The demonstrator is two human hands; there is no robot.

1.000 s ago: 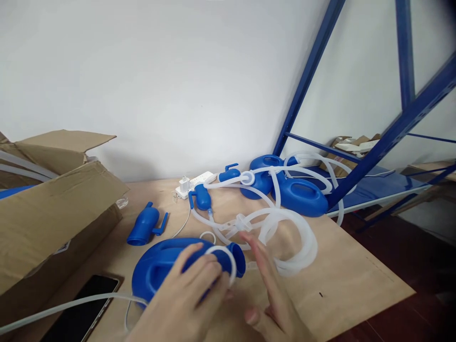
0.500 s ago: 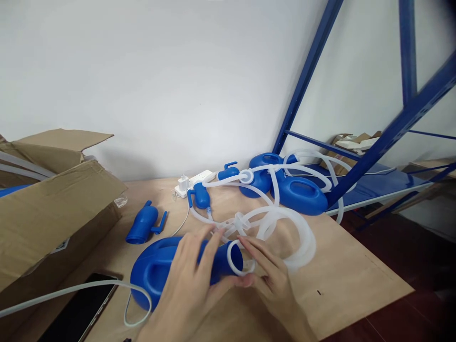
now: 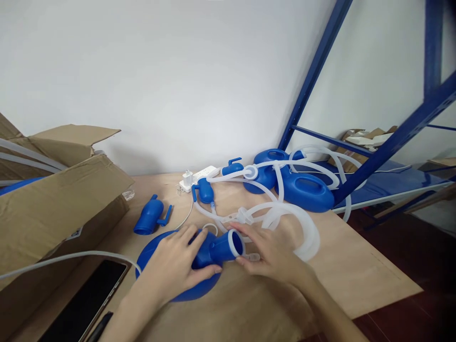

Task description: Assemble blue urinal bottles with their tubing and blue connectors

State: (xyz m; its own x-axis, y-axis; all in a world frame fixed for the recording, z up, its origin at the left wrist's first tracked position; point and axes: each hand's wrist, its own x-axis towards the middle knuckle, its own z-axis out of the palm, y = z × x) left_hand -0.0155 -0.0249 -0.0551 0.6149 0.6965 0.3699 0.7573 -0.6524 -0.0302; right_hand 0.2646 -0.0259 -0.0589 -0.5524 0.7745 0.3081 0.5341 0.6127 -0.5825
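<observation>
A big blue plastic bottle [image 3: 203, 290] lies on its side on the table, its open neck turned toward the right. My left hand [image 3: 174, 266] grips the body from above, fingers and thumb spread around it. A white ring [image 3: 230, 243] sits around the rim of the mouth. My right hand [image 3: 276, 251] pinches the ring and rim between fingers above and thumb below. Beyond the hands is a coil of clear white tubing [image 3: 302, 228]. To the left lies a blue spout-like piece with a handle [image 3: 150, 216].
An open cardboard box [image 3: 64, 209] and a dark phone [image 3: 85, 301] are on the left. At the back are a power strip [image 3: 204, 175], a small blue spouted piece [image 3: 205, 191] and more blue bottles [image 3: 308, 192]. Blue shelf posts [image 3: 317, 71] rise at the right.
The white ring, tilted half off the mouth before, now sits evenly around the rim. My left hand has moved back along the bottle body, and the bottle has turned slightly.
</observation>
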